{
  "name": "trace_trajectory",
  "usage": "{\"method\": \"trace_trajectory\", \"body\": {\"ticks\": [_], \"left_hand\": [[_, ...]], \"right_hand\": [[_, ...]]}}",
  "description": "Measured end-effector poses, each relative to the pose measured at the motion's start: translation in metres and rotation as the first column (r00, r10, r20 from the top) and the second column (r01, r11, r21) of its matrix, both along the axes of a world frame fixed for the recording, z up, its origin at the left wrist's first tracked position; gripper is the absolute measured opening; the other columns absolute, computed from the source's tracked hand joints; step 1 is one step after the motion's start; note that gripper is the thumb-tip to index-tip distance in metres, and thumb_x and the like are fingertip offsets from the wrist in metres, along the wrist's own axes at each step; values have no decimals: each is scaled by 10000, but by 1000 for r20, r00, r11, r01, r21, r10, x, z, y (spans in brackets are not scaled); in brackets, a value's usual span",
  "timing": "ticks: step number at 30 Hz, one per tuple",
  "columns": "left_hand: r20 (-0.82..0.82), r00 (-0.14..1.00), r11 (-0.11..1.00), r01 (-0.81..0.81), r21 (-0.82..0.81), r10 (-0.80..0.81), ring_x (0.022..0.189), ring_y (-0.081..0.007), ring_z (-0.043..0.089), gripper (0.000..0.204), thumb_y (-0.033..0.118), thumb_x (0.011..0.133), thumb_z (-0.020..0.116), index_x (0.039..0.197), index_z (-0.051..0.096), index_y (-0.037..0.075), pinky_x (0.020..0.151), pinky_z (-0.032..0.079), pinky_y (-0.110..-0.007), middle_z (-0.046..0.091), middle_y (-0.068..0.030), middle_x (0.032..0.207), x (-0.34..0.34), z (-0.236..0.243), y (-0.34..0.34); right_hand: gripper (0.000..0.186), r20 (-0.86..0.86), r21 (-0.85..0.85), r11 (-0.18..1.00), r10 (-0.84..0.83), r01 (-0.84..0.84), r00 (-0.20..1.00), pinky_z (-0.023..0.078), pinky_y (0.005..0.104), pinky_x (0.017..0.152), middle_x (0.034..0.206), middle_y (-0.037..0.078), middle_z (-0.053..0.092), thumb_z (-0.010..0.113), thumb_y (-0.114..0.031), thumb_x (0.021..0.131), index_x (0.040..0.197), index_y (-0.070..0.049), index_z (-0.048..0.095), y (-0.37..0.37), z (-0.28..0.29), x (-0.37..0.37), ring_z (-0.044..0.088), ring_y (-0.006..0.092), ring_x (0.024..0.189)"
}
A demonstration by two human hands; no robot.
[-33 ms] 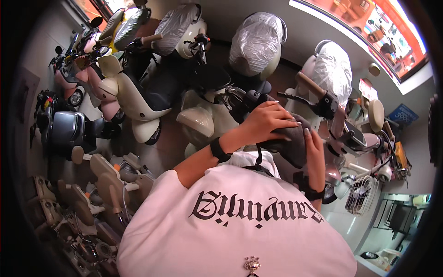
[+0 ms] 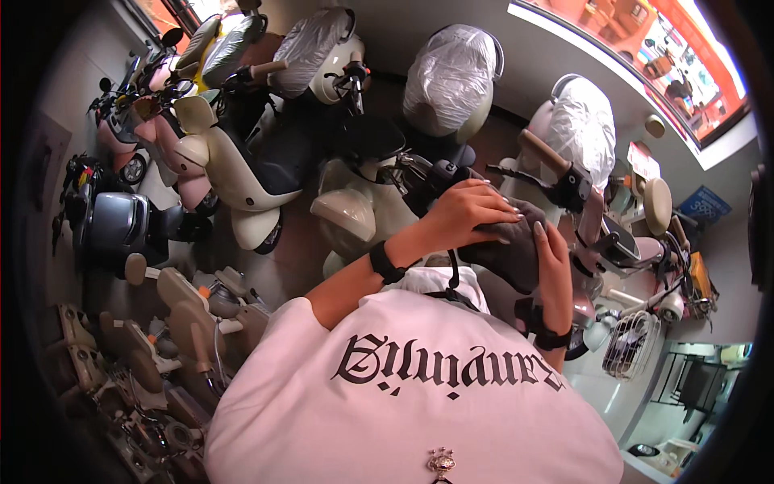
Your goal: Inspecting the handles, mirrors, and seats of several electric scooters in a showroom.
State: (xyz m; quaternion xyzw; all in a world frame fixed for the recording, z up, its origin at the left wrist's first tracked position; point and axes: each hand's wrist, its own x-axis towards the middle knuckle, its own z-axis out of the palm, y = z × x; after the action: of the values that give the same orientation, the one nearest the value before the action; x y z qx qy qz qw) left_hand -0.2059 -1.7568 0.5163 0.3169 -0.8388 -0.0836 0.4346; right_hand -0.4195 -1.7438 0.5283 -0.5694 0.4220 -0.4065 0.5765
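A dark grey-brown cloth [image 2: 514,256] hangs bunched between my two hands, in front of my chest. My left hand [image 2: 470,211] lies over its upper left side, fingers bent and pressed on the fabric. At the cloth's right edge my right hand [image 2: 553,256] grips it with the fingertips pointing up. What lies under the cloth is hidden. Just beyond my hands are the black handlebar controls [image 2: 442,173] of a cream scooter [image 2: 348,211]. A brown handlebar grip [image 2: 545,152] with black switchgear stands to the right of them.
Scooters crowd around me, among them a cream one [image 2: 242,177] and a dark grey one [image 2: 121,222] at left. Plastic-wrapped seats [image 2: 451,81] line the far wall. Several beige scooter parts [image 2: 173,339] fill the lower left. A white wire basket [image 2: 633,343] is at right.
My right hand has shifted very slightly to the right, and the cloth bulges a little more between my hands. Both hands keep their hold.
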Motion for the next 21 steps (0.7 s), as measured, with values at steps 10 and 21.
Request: {"method": "trace_trajectory", "body": {"ticks": [10,21], "left_hand": [[23,928,924,-368,-102,372,1017,-266,608,378,206,712,739,1049,678,46,931,406,-404,663,-76,1082,67,39,27],[244,789,785,-604,135,565,1283,-317,412,596,499,890,506,1366,409,154,1050,244,-609,456,-145,1360,63,-27,4]], "right_hand": [[377,-366,-323,747,467,-581,805,463,285,836,1018,142,646,562,-192,942,1235,41,511,-83,68,55,593,150,918],[410,-236,8,754,640,-657,731,455,275,846,1050,92,633,549,-296,936,1194,22,553,-167,-48,100,552,123,976]]}}
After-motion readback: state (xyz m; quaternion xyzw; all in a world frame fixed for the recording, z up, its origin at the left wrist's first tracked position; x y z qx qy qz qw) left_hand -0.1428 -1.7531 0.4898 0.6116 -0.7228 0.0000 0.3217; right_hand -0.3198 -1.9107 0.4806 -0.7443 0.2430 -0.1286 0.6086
